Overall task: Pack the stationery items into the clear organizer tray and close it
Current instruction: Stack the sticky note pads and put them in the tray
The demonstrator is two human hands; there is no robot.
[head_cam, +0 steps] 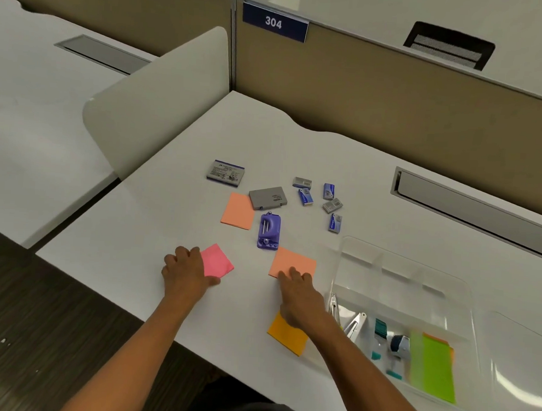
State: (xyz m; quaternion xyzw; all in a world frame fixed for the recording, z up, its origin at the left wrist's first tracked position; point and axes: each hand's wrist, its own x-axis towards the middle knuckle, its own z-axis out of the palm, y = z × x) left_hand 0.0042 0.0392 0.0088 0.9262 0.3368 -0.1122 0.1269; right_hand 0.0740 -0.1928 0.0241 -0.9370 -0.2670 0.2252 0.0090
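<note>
Left hand: left hand (187,271) lies on the pink sticky pad (218,261), fingers curled over its near-left edge, thumb along the near side.
Right hand: right hand (299,296) rests flat, straight fingertips on the near edge of the salmon sticky pad (295,263).
Organizer tray: clear organizer tray (466,297) at 4 o'clock of the desk (156,218), open, holding clips, small items and green notes (435,369).
Orange pad: orange sticky pad (286,336) partly under the right wrist.
Centre: purple punch (269,231) at 12 o'clock from the hands.

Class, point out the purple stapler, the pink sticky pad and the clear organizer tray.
purple stapler (269,231), head view, middle of its body.
pink sticky pad (219,261), head view, its uncovered top face.
clear organizer tray (466,297), head view, its far right rim.
</note>
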